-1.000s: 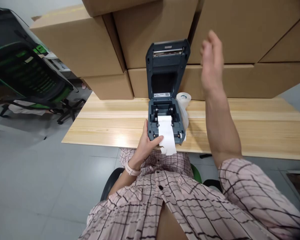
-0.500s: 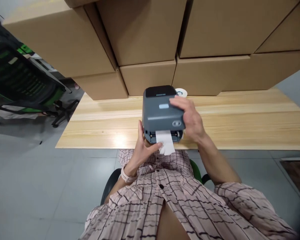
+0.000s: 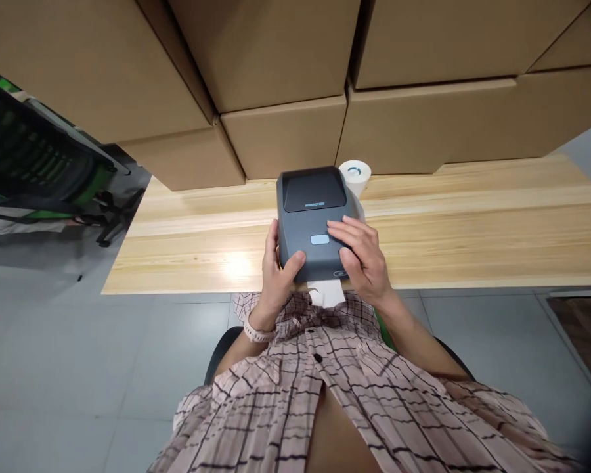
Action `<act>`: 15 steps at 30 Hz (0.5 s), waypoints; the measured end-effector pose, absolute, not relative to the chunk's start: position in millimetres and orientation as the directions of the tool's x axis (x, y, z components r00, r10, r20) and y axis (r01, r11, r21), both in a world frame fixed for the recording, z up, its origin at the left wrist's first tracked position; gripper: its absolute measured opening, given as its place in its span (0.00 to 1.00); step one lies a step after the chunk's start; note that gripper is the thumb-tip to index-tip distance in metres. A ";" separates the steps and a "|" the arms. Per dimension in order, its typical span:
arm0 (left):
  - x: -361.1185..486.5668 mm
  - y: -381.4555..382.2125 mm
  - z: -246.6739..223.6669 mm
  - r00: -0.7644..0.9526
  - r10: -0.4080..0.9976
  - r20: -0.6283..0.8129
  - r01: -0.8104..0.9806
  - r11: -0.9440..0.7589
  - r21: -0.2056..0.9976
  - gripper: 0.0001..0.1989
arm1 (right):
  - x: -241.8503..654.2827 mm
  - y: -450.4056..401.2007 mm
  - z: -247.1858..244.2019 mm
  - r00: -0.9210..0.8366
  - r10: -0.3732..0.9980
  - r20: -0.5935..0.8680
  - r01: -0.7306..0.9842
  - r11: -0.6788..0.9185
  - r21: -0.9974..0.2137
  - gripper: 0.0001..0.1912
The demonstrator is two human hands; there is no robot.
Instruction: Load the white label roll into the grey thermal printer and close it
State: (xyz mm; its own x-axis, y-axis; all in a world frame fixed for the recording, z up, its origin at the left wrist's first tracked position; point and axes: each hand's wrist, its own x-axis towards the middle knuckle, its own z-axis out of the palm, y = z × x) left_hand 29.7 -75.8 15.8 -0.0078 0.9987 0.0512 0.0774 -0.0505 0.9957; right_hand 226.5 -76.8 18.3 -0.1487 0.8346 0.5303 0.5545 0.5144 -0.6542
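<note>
A dark grey label printer [image 3: 300, 226] stands at the front edge of the wooden table, with its lid down. White label paper [image 3: 331, 293] with a torn edge sticks out of its front. My left hand [image 3: 279, 276] grips the printer's front left corner, thumb on top and fingers along the side. On the lid's right part rests my right hand [image 3: 367, 259], fingers stretched across the top beside a light blue button [image 3: 320, 240]. Its thumb lies near the front right corner. Behind the printer's right side stands a white paper roll [image 3: 355, 172], partly hidden.
Stacked cardboard boxes [image 3: 285, 138] form a wall along the back of the wooden table [image 3: 473, 223]. A black and green office chair [image 3: 44, 157] stands on the grey floor at the left. A dark mat [image 3: 584, 335] lies on the floor at the right.
The printer's lid has come down and covers the front mechanism that showed before. My left thumb has moved from the paper onto the lid. My right hand has shifted lower toward the front.
</note>
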 end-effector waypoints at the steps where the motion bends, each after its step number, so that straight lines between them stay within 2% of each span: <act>1: 30.0 -76.9 15.2 -0.005 0.998 0.062 0.085 -0.062 0.994 0.47 | 226.6 -75.9 17.9 -0.153 0.831 0.534 0.560 0.518 -0.646 0.25; 3: 29.1 -84.1 11.9 -0.016 0.996 0.082 0.110 -0.080 0.991 0.46 | 226.6 -74.3 17.5 -0.160 0.821 0.548 0.570 0.530 -0.627 0.24; 5: 26.3 -98.7 5.3 -0.120 0.984 0.130 0.152 -0.111 0.982 0.40 | 225.7 -73.0 16.8 -0.151 0.808 0.570 0.578 0.540 -0.612 0.24; 8: 20.5 -126.1 -6.4 -0.360 0.911 0.202 0.130 -0.166 0.978 0.21 | 222.9 -71.3 13.7 -0.123 0.783 0.610 0.569 0.559 -0.604 0.23; 9: 19.1 -133.2 -8.6 -0.327 0.933 0.152 0.065 -0.138 0.988 0.20 | 221.9 -70.7 12.1 -0.109 0.765 0.634 0.555 0.576 -0.600 0.22; 11: 19.1 -140.5 -8.4 -0.066 0.996 -0.066 -0.087 0.060 0.994 0.25 | 220.2 -69.7 8.9 -0.083 0.719 0.690 0.521 0.622 -0.585 0.21; 13: 24.0 -138.8 -3.3 0.274 0.917 -0.291 -0.131 0.336 0.933 0.28 | 219.4 -69.2 6.8 -0.069 0.687 0.723 0.504 0.649 -0.569 0.20; 15: 32.8 -132.6 3.1 0.422 0.819 -0.389 -0.126 0.478 0.869 0.29 | 219.4 -69.2 6.5 -0.071 0.687 0.723 0.512 0.647 -0.565 0.19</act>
